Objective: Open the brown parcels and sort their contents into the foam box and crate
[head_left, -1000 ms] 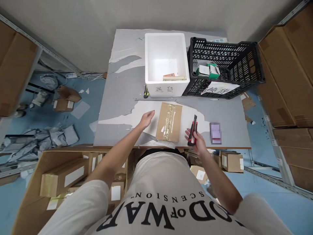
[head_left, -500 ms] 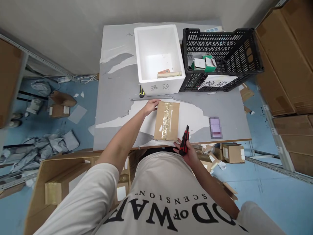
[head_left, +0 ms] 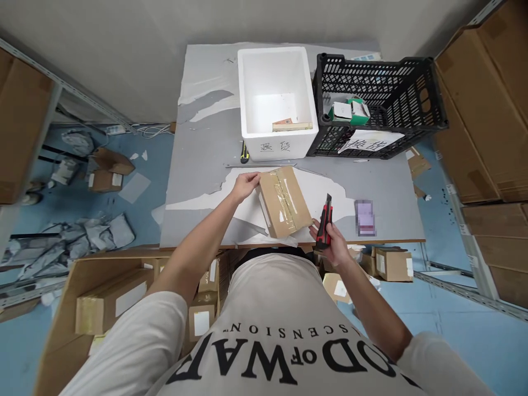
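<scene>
A small brown cardboard box [head_left: 286, 201], with shiny clear tape along its top, is tilted and turned above the table. Its far left corner is pinched by my left hand [head_left: 246, 186], the fingers closed on it. My right hand [head_left: 333, 242] grips a red and black box cutter [head_left: 325, 224] with the tip pointing up and away from me. Some fingertips of that hand touch or nearly touch the box's near right corner. Whether the cutter's blade is out, I cannot tell.
On the table [head_left: 206, 132] stand a white foam bin [head_left: 278, 147] and a black plastic crate [head_left: 379, 121] holding green-and-white boxes [head_left: 350, 112]. A yellow and black cutter [head_left: 245, 153] lies by the bin. A blurred purple item [head_left: 365, 218] lies right. Cartons [head_left: 394, 260] stand below the front edge.
The box has lifted and rotated, so its left side now shows. My left hand has shifted slightly left, and my right hand with the cutter has moved right and a little away from me.
</scene>
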Available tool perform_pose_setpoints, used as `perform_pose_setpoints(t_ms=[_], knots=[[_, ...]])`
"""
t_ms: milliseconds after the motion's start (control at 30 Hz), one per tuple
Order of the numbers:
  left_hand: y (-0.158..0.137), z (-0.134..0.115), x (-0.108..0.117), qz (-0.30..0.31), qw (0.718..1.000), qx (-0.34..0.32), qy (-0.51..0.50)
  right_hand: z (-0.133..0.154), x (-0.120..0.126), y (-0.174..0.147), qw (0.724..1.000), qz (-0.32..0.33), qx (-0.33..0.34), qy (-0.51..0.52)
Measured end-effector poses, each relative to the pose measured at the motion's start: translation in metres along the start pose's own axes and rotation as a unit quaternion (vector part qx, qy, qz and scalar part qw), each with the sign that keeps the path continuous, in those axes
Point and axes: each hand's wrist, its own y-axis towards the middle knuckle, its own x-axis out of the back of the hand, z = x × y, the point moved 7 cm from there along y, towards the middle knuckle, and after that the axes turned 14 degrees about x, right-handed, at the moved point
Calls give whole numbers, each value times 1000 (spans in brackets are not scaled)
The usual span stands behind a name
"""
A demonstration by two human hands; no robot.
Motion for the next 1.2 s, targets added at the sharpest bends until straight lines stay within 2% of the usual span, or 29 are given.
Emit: perform_pose_setpoints(t_ms=[100, 200, 300, 400, 533, 700, 767, 833, 933, 1000, 1067, 1133, 1200], knots=[[-28, 15, 22, -75, 997, -14, -20, 27, -7, 30, 998, 39, 17, -46], [-57, 39, 30, -153, 987, -22, -44, 52, -20, 69, 991, 81, 42, -95], [-83, 69, 22, -211, 973, -23, -95, 66, -36, 108, 981, 119, 46, -146], [-104, 99, 8, -250, 956, -2, -154, 68, -49, 136, 972, 142, 39, -184], [-118, 122, -3, -273, 942, 34, -191, 61, -57, 150, 964, 165, 41, -204], [-120, 120, 3, -277, 948, 33, -155, 55, -56, 148, 960, 184, 64, -199], [-121, 112, 7, -289, 952, 32, -96, 59, -52, 144, 957, 185, 85, -208], [-121, 96, 11, -310, 951, 13, 6, 65, -42, 138, 951, 174, 116, -228], [-114, 53, 4, -296, 929, -69, 210, 69, -15, 120, 934, 147, 140, -294], [-101, 27, -11, -233, 901, -115, 349, 63, 3, 105, 922, 147, 124, -337], [-86, 12, -27, -157, 857, -131, 472, 54, 16, 89, 916, 169, 95, -352], [-74, 7, -38, -104, 814, -128, 557, 45, 22, 75, 914, 195, 72, -348], [-65, 8, -43, -82, 790, -115, 597, 40, 24, 66, 914, 209, 63, -343]])
